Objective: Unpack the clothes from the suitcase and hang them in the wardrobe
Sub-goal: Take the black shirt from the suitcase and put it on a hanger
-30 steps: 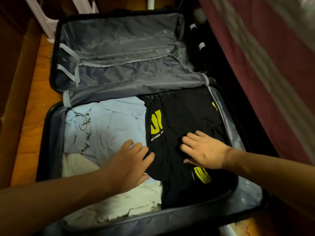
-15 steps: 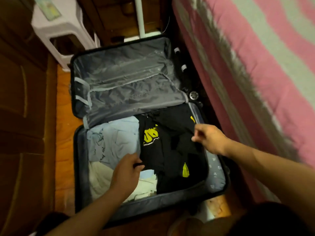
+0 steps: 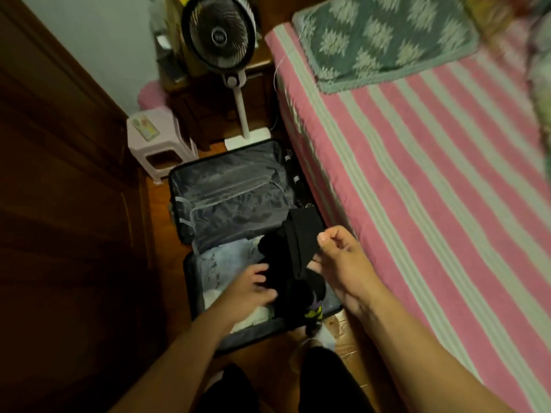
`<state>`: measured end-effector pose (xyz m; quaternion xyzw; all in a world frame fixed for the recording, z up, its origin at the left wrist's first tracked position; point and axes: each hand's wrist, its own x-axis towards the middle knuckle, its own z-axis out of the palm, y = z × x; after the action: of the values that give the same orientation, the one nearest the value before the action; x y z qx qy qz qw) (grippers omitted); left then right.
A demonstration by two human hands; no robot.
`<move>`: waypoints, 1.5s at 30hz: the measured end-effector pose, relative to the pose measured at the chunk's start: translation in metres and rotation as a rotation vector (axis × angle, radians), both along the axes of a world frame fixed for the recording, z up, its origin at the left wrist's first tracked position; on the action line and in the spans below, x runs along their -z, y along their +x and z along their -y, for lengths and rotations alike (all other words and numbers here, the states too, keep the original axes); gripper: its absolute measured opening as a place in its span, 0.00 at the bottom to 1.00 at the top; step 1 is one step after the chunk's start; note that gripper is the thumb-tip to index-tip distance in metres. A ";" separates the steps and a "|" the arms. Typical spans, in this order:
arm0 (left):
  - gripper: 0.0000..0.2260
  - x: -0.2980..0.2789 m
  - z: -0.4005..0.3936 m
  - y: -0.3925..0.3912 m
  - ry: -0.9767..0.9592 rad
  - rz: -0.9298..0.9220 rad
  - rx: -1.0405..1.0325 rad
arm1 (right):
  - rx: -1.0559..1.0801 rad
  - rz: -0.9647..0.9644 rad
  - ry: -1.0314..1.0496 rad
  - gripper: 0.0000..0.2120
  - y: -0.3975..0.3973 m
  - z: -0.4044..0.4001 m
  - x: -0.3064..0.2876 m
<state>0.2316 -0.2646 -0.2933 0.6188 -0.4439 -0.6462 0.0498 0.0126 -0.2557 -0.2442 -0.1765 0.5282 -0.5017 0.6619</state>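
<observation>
The open grey suitcase (image 3: 232,204) lies on the wooden floor beside the bed. A black garment with yellow print (image 3: 293,263) hangs above the suitcase's lower half. My right hand (image 3: 340,263) pinches its upper right edge, raised over the suitcase's right rim. My left hand (image 3: 247,290) holds the garment's left side lower down. A light blue shirt (image 3: 226,260) and a white garment (image 3: 256,315) lie in the left part of the suitcase.
A bed with a pink and green striped sheet (image 3: 432,189) runs along the right. A dark wooden wardrobe (image 3: 59,204) stands at the left. A standing fan (image 3: 219,34), a pale plastic stool (image 3: 155,144) and a wooden cabinet (image 3: 208,114) are behind the suitcase.
The view has pulled up and back from the suitcase. Both hands went from resting on the black garment to gripping it and lifting it off the pile.
</observation>
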 end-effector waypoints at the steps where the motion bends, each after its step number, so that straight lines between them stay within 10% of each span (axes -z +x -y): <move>1: 0.26 -0.022 -0.008 -0.011 0.001 -0.092 0.046 | 0.009 0.058 -0.018 0.11 0.009 -0.002 -0.026; 8: 0.13 -0.098 -0.022 -0.042 -0.403 -0.067 -0.272 | 0.312 0.279 -0.338 0.06 0.033 -0.006 -0.191; 17: 0.04 -0.232 0.041 -0.032 -0.856 -0.200 0.038 | 0.889 0.450 -0.539 0.15 -0.090 -0.047 -0.289; 20: 0.28 -0.278 0.040 -0.047 -1.151 0.190 0.507 | 0.878 0.557 -0.626 0.21 -0.124 -0.066 -0.301; 23: 0.29 -0.279 0.045 -0.052 -1.229 0.570 0.689 | 0.844 0.652 -0.682 0.15 -0.159 -0.079 -0.309; 27: 0.16 -0.262 0.054 -0.056 -1.029 0.641 0.570 | 0.880 0.679 -0.667 0.14 -0.220 -0.095 -0.302; 31: 0.18 -0.291 0.070 -0.110 -1.227 0.705 0.400 | 0.934 0.634 -0.607 0.16 -0.300 -0.106 -0.309; 39: 0.14 -0.408 0.061 -0.266 -1.613 0.206 -0.224 | 0.898 0.455 -0.908 0.14 -0.428 -0.168 -0.370; 45: 0.17 -0.317 0.001 -0.299 -1.923 0.351 0.559 | 1.136 0.247 -0.621 0.17 -0.473 -0.269 -0.282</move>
<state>-0.0678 -0.2651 0.0239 0.2768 -0.9053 0.0959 0.3076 -0.4601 0.0130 0.0383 0.0057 0.2901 -0.9186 0.2684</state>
